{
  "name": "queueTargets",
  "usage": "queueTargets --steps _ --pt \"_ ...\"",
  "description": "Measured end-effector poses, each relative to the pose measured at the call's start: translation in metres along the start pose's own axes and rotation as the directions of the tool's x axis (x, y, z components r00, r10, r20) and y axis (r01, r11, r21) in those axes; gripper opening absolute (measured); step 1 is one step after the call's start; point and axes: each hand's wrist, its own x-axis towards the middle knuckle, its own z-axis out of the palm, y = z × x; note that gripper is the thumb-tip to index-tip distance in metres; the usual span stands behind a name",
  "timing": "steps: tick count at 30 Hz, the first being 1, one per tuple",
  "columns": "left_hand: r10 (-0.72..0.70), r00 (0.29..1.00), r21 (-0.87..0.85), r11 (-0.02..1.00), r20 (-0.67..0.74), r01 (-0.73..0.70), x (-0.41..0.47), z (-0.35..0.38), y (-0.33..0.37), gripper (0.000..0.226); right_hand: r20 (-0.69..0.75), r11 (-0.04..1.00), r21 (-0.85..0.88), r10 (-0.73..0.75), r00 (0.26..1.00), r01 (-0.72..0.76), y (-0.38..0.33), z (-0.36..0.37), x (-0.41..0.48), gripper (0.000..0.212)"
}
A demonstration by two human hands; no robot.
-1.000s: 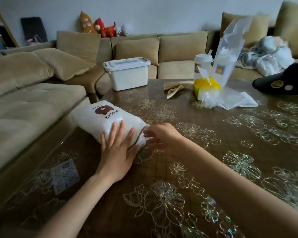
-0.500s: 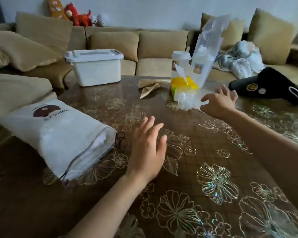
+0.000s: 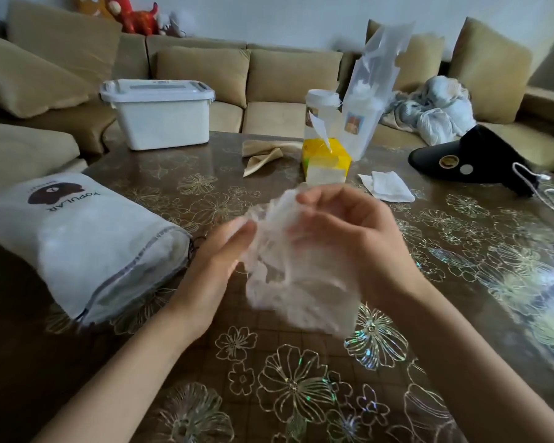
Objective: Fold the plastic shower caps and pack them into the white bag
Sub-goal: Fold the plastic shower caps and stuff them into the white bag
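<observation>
My right hand [image 3: 349, 238] has come back from the yellow box [image 3: 328, 158] at twelve o'clock with one crumpled shower cap [image 3: 285, 276], fingers curled round its top edge. My left hand [image 3: 211, 266] lays straight, close-set fingers against its side, so folding can start. One white bag [image 3: 87, 244] lies at nine o'clock.

The room is dim and bluish. Soft light seems to come from the right, where a broad white glare washes over the glossy desk [image 3: 525, 282]. Its foil flowers throw rainbow glints. The left hand [image 3: 211, 260], right hand [image 3: 349, 238] and shower cap [image 3: 288, 266] are smeared by motion blur. The sofa [image 3: 285, 78] bows at the frame edges from the wide lens.
</observation>
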Motion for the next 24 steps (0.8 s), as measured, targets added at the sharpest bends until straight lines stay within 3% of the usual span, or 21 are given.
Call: queueTargets --steps 3,6,8,11,14,16,19,22,24 --pt "-0.177 0.984 -0.238 0.956 -0.011 0.169 0.000 0.001 0.006 0.028 -0.093 0.997 -0.055 0.050 0.994 -0.055 0.003 -0.012 0.001 0.022" --pt "-0.199 0.964 -0.227 0.961 -0.175 0.157 0.002 0.001 0.002 0.009 -0.103 0.974 -0.030 0.219 0.970 -0.223 0.009 -0.024 0.004 0.045" --pt "-0.082 0.951 0.034 0.995 -0.299 0.096 0.002 0.000 -0.001 0.010 -0.032 0.916 0.029 0.401 0.916 -0.400 0.015 -0.030 0.005 0.064" --pt "0.258 0.900 0.495 0.867 -0.350 -0.055 0.000 0.001 -0.005 0.008 0.013 0.856 -0.004 0.517 0.856 -0.517 0.026 -0.035 0.005 0.055" --pt "0.496 0.830 0.735 0.657 -0.254 -0.168 0.001 -0.003 -0.012 0.007 -0.146 0.843 -0.378 0.354 0.924 -0.382 0.041 -0.040 0.010 0.026" --pt "0.465 0.871 0.843 0.524 -0.160 -0.125 0.002 -0.004 -0.015 0.019 -0.161 0.681 -0.681 0.219 0.962 -0.268 0.047 -0.045 0.012 0.015" --pt "0.469 0.875 0.928 0.365 -0.121 -0.068 -0.003 -0.004 -0.015 0.034 -0.134 0.432 -0.879 0.179 0.975 -0.201 0.048 -0.049 0.010 0.032" --pt "0.592 0.806 0.906 0.336 0.011 -0.258 0.000 0.009 -0.003 0.029 -0.098 0.408 -0.913 -0.224 0.970 0.002 0.037 -0.036 0.006 0.033" --pt "0.477 0.875 0.834 0.448 0.083 -0.323 0.015 0.019 0.002 0.034 0.020 0.439 -0.885 -0.297 0.955 0.155 0.039 -0.023 0.007 0.025"
